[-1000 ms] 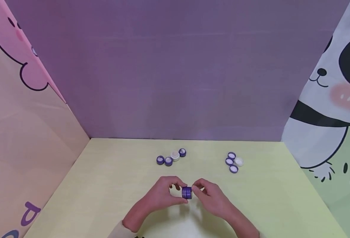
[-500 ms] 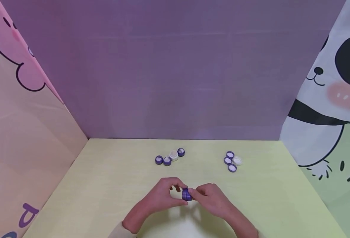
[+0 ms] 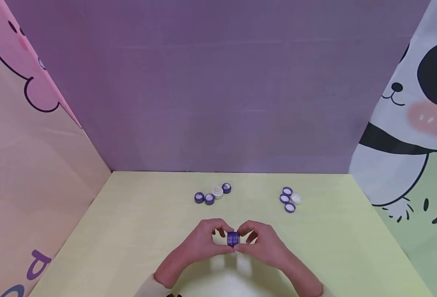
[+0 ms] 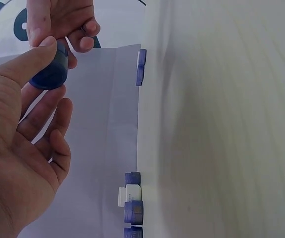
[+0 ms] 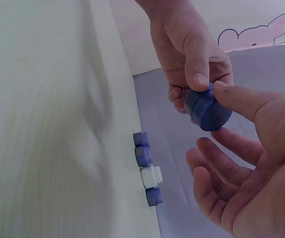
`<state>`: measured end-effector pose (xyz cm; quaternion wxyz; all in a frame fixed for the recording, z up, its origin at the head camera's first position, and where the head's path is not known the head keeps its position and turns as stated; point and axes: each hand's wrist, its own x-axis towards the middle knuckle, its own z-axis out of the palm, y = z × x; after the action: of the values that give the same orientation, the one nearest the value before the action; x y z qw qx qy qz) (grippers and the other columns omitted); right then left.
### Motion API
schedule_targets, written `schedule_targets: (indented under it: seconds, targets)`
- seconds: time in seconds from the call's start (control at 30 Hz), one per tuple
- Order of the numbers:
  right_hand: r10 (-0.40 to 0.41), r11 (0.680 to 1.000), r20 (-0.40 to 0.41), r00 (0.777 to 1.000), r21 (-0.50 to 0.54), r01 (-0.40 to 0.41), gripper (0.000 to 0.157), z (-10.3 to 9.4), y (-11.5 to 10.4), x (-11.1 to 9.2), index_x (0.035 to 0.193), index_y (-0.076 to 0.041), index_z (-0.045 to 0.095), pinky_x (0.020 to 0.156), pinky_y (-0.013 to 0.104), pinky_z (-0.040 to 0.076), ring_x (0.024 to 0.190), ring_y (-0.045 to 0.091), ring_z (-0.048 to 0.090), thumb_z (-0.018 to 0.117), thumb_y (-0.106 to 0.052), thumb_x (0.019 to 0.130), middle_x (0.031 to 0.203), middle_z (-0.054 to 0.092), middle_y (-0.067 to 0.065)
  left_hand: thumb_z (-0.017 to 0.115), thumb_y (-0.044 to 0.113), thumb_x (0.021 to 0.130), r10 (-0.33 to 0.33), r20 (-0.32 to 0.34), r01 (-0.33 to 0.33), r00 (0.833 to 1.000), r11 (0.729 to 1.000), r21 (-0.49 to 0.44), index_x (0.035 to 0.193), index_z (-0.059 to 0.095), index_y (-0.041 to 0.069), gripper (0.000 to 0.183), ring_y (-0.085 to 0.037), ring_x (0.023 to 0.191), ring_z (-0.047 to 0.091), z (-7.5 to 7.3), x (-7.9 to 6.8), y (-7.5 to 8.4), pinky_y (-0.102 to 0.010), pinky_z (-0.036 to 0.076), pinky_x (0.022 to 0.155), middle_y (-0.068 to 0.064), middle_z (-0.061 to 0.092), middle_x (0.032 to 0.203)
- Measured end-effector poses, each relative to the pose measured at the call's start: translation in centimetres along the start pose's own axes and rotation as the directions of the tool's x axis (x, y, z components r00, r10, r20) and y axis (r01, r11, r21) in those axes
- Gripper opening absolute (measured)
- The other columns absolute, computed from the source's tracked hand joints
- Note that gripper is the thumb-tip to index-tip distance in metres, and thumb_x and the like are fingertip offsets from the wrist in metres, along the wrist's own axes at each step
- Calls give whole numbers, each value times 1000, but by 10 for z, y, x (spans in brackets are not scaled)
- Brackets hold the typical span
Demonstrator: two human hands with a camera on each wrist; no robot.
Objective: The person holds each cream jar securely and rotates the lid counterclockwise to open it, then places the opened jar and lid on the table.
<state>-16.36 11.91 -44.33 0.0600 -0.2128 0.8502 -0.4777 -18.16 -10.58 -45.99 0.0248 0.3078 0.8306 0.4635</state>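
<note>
A small purple round jar (image 3: 233, 239) with its lid on lies sideways between both hands, held above the table. My left hand (image 3: 205, 243) grips its left end, thumb below and fingertips above. My right hand (image 3: 264, 244) pinches the right end in the same way, thumb at the bottom edge and index finger at the top. In the left wrist view, the jar (image 4: 50, 72) shows a smooth, rounded end under the left thumb. The right wrist view shows a seam around the jar (image 5: 209, 109), and both thumbs pressing close to it.
Beyond the hands, several open purple jars (image 3: 199, 197) stand in a cluster with one white jar (image 3: 217, 192). Farther right lie several purple lids (image 3: 290, 207) and a white lid (image 3: 296, 199), inner sides up. Purple wall (image 3: 218, 103) closes off the table's back.
My right hand's thumb and fingers have shifted on the jar: the thumb moved from its right face down to the lower edge, the index finger up. My left hand keeps its grip.
</note>
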Motion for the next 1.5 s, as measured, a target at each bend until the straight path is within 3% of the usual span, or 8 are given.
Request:
schedule_targets:
  seconds: [0.2,0.33,0.43,0.6,0.87,1.1,1.3,1.5]
  targets:
    - [69,997,-46,997,-24,-70,25,-5,-1,2,107,-11,65,62,29,49,75,15,59,65,-33,94,97,66,2,86,30,74,8,-21,-8,1000,1000,14,100,69,28,31,-19,86,61,-1,5,4,-42,48,75,19,65,92]
    - [100,994,-21,995,-41,-101,28,-5,-1,3,103,-15,67,62,31,46,72,16,55,51,-38,101,92,65,3,86,29,74,9,-35,-8,999,1000,19,100,69,27,31,-22,85,62,-1,4,3,-43,48,74,19,65,93]
    - [110,993,8,994,-45,-110,33,-4,1,3,99,-15,68,59,30,44,70,15,53,50,-43,101,85,64,2,86,29,74,12,-43,-11,999,1000,23,101,69,27,32,-22,85,62,-1,1,2,-43,48,74,19,65,93]
    - [69,995,40,997,-69,-66,32,-4,1,6,94,-16,70,56,28,43,66,13,52,54,-43,99,79,63,1,87,25,74,33,-46,-32,998,999,21,102,69,26,33,-23,85,62,-1,3,3,-45,48,74,20,65,94]
    - [-8,1000,50,999,-18,9,18,-7,-5,6,101,-13,70,64,29,50,76,14,60,71,-28,90,91,67,-6,86,23,75,17,-28,-17,999,1000,20,102,69,26,32,-23,87,62,0,5,4,-46,48,75,20,65,94]
    - [-11,1000,6,1000,4,11,29,-4,-2,2,106,-13,67,66,29,51,79,15,61,79,-26,83,95,67,-5,86,24,74,5,-31,-5,1000,1000,21,102,69,27,33,-18,86,62,5,1,1,-44,48,75,20,65,93]
    - [91,993,19,996,-79,-89,30,-2,0,2,100,-13,67,60,29,46,70,14,54,56,-42,98,83,63,-2,86,26,75,0,-22,1,1000,1000,19,103,69,28,32,-18,87,61,5,1,0,-44,48,77,20,65,95]
    - [137,984,48,989,-118,-130,45,-1,0,2,99,-11,72,70,35,47,79,15,56,45,-47,101,89,69,-3,86,24,75,6,-25,-5,1000,1000,29,103,69,26,33,-19,86,62,5,1,0,-42,49,75,19,65,95]
